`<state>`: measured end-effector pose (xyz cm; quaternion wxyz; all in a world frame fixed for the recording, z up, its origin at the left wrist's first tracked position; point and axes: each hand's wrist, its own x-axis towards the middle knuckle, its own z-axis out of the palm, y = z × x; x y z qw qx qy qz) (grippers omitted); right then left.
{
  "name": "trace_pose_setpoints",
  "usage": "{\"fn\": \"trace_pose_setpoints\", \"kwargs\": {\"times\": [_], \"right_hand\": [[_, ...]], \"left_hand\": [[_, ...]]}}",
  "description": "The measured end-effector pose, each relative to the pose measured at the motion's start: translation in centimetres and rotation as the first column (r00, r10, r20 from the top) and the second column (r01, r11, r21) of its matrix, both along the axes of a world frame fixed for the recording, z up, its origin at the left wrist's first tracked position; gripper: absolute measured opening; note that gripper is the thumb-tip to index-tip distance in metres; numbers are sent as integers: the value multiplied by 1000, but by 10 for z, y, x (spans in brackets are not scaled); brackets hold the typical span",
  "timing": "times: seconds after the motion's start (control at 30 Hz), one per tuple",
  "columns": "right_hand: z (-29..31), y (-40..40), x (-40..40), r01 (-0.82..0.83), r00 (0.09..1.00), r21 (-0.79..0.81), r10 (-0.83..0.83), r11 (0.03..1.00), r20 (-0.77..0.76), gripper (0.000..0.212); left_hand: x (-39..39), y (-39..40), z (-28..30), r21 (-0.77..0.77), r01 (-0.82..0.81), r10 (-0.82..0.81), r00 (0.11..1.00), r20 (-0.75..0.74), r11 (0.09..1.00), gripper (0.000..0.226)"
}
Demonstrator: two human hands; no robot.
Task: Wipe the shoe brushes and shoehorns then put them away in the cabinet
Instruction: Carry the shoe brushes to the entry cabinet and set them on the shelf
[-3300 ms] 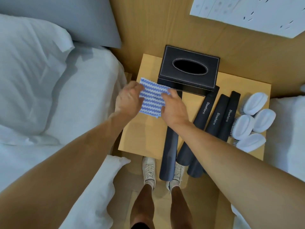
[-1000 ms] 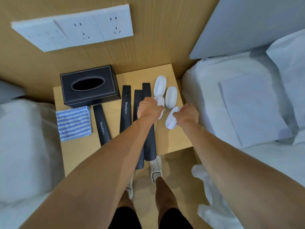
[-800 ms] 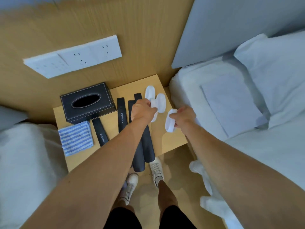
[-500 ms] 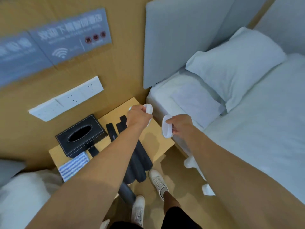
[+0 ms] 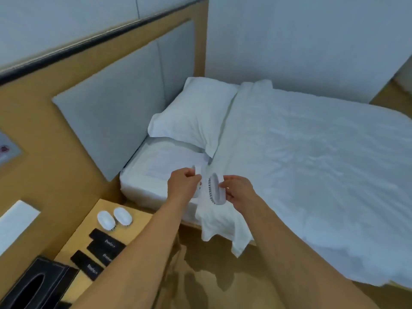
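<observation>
My one head-worn camera looks forward and down past my arms onto the bed [image 5: 312, 163] and desk [image 5: 138, 221] corner.

Lower left of frame: three flat black plastic shoehorns [image 5: 107, 244], each w/ small white print, blurry, reads approx. "Shoehorn". Grey wall sign [image 5: 6, 150] at left edge: illegible.
</observation>
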<state>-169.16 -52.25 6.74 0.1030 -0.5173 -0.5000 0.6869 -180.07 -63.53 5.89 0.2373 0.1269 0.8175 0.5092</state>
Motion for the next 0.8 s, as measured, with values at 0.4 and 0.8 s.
{"fn": "trace_pose_setpoints", "kwargs": {"times": [0.4,0.8], "right_hand": [[37,157,279,511,848,4,-503,859,-168,34],[47,225,566,850,522,33,-829,526,-202,36]], "left_hand": [[240,220,45,119,461,-470,881,58,880,2],[523,347,61,201,788,-813,559,162,582,11]]}}
